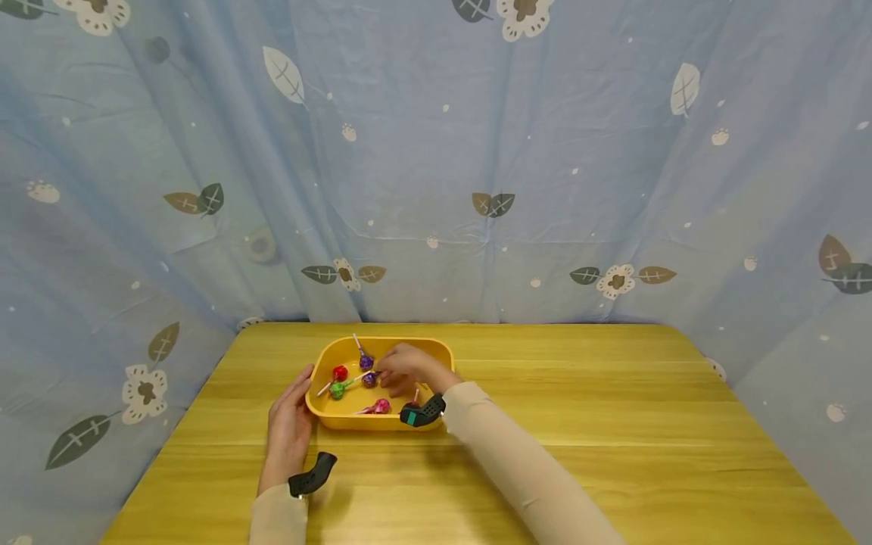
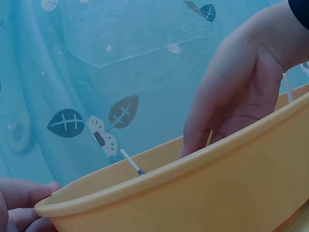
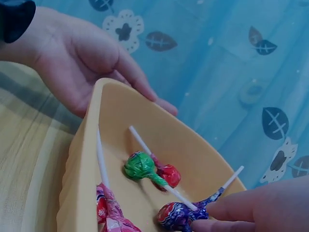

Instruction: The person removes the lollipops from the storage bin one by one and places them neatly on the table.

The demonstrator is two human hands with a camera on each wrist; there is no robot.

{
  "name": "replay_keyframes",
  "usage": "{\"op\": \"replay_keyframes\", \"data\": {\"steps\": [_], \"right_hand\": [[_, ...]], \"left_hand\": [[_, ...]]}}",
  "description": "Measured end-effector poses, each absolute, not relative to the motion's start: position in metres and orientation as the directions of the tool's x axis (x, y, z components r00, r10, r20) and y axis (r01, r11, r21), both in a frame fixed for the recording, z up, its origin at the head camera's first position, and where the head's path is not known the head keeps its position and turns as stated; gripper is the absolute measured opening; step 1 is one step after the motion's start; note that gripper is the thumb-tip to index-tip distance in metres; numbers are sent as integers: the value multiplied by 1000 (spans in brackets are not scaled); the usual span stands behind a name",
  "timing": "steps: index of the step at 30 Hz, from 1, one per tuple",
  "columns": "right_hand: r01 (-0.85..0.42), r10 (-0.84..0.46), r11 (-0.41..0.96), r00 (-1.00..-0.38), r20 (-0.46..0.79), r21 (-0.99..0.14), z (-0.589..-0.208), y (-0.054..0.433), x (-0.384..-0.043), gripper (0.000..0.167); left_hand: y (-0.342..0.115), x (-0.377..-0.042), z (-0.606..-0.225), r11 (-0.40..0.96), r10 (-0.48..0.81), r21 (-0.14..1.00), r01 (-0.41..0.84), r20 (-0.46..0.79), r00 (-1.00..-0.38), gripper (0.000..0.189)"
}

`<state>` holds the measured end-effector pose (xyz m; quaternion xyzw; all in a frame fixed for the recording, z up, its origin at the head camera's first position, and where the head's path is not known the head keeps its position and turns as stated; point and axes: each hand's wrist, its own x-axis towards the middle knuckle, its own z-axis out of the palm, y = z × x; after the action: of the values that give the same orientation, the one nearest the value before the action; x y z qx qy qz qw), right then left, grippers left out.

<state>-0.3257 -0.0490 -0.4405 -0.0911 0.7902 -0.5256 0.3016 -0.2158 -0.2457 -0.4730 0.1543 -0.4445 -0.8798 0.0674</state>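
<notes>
**Cream sleeves (image 1: 531,469) stretched toward a yellow tray (image 1: 354,424)**

The bottom of the head view is filled by the sleeves; a black device (image 1: 313,474) is worn at each wrist. The tray is set on a wooden table (image 1: 579,409), left of centre in the frame's lower half. By the right hand (image 1: 411,365), lowered into the tray, a purple lollipop (image 1: 369,380) is pinched at the fingertips, near the tray's middle. The tray's left end is touched from outside by the left hand (image 1: 291,424), its fingers extended along the wall. Behind the pinched lollipop, a second purple one (image 1: 366,363) is seen, its stick tip raised above the far rim. At the tray's left, a green lollipop (image 1: 337,390) is laid just beside a red lollipop (image 1: 340,373). A pink lollipop (image 1: 382,406) is placed near the front wall. The upper frame is filled by a blue patterned curtain (image 1: 409,136).
</notes>
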Motion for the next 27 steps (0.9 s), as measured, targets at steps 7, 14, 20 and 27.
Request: {"op": "replay_keyframes", "data": {"steps": [7, 14, 20, 27], "right_hand": [[143, -425, 432, -839, -341, -890, -446, -60, -323, 16], [58, -425, 495, -854, -300, -867, -448, -62, -317, 19], [-12, -446, 540, -852, -274, -842, -446, -63, -312, 15], [-31, -457, 534, -851, -258, -845, -446, -63, -312, 7]], "left_hand": [[-246, -215, -472, -608, -262, 794, -9, -212, -941, 48], [-245, -214, -472, -607, -255, 795, -13, -211, -944, 47], [-245, -214, -472, -603, -263, 798, -7, -207, -942, 48], [-245, -214, -472, -603, -257, 798, -10, -206, -944, 48]]}}
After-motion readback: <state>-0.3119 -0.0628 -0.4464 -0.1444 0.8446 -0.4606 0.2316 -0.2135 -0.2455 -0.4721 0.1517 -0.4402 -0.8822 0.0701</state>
